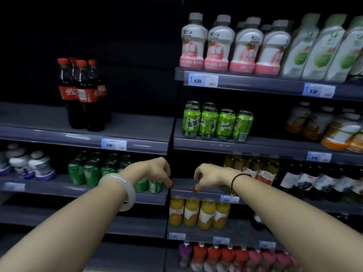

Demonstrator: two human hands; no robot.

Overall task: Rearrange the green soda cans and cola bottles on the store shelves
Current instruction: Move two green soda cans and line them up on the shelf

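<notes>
well down in the view, the red-nailed fingertips of the left hand point toward the floor. its fingers are loosely curled with nothing seen in their grasp. they hang in front of the right end of a group of dark green soda cans, and whether a nail touches the nearest can cannot be told. just beside it the right hand droops the same way, fingers loosely bent and holding nothing, one red nail close to the front lip of the grey shelf. the two hands are near each other but apart, on either side of the upright join between the two shelf bays. a pale bangle sits on the left wrist and a dark cord bracelet on the right.

the dark green soda cans stand on the lower left shelf, near white bottles with purple bases. one shelf up on the left, a small cluster of cola bottles with red caps stands upright. across the join, at about the same height, bright green soda cans stand in a front row of four with more behind. below the right hand stand orange juice bottles. on the top right shelf, pink-and-white bottles stand above a blue price tag.
</notes>
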